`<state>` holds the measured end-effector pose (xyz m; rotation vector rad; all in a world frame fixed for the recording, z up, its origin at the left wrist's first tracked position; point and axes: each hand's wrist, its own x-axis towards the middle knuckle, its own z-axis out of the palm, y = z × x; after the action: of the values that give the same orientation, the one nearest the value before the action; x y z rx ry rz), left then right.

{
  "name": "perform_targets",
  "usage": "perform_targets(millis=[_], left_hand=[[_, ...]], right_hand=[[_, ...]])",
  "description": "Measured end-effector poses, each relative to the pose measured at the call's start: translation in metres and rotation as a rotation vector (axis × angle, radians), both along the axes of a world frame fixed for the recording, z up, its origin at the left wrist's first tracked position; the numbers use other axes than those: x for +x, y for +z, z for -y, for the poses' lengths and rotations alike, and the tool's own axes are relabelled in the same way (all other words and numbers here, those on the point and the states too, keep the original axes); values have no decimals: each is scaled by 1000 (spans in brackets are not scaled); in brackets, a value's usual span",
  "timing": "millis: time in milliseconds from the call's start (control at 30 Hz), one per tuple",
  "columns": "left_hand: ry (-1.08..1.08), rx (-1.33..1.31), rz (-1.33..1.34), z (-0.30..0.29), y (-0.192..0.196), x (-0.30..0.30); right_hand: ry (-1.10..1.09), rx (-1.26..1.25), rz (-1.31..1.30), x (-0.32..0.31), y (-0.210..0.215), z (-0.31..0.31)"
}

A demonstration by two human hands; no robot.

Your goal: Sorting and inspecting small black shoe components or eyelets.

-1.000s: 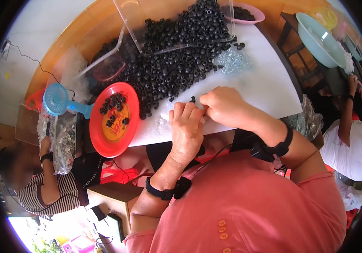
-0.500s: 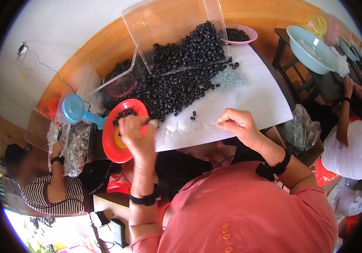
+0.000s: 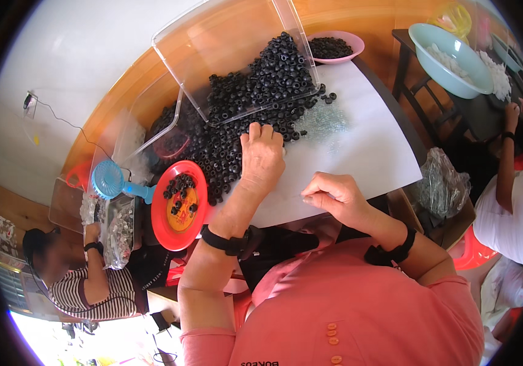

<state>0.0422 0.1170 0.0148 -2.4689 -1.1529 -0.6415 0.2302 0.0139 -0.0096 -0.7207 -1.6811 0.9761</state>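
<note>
So the left hand point(image 3: 262, 160) is over the lower right edge of a big heap of black beads point(image 3: 228, 146), fingers bent and pointing to 12 o'clock. Can't tell if it's actually grabbing any, since the back of the hand blocks the view. The heap runs from about 9 o'clock of that hand up round to 1, and at 11 to 12 it goes into a clear plastic box point(image 3: 203, 52) lying tipped on its side.

The right hand point(image 3: 337, 196) is at 4 o'clock from the left one, above the white tabletop point(image 3: 377, 143). Fingers curled in, thumb close to the index finger, but no idea whether there's something tiny pinched in there.

At 8 o'clock from the left hand there's a red plate point(image 3: 159, 222) with a small bunch of black beads on it, and a blue fan point(image 3: 109, 180) just beside that, at 10 o'clock of the plate. Shiny clear bits point(image 3: 325, 122) are scattered at 2 o'clock from the left hand, and a pink bowl point(image 3: 342, 60) of small dark pieces is further out at 1.
</note>
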Motion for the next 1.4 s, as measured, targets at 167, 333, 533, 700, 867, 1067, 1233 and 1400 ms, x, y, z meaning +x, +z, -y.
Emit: perform_targets(millis=[167,333,533,700,867,1067,1233,1400], left_hand=[[-53,8,18,14,16,-3],[-98,-196,288,73,23,-23],[-56,-261,462,101,-6,-24],[-34,-193,512,100,-15,-33],[-5,-190,556,106,-22,-42],[-4,-141,506,106,-20,-38],[-22,-151,597,106,-23,-40],[6,-163,595,104,-24,-37]], right_hand=[[-38,8,-28,1,-4,-2],[-343,257,305,7,18,-20],[-394,264,872,-11,44,-83],[-278,242,1160,-23,44,-106],[-235,215,1063,-12,42,-106],[-275,262,1086,-13,46,-102],[-147,416,954,-16,53,-65],[-139,567,1042,-9,33,-36]])
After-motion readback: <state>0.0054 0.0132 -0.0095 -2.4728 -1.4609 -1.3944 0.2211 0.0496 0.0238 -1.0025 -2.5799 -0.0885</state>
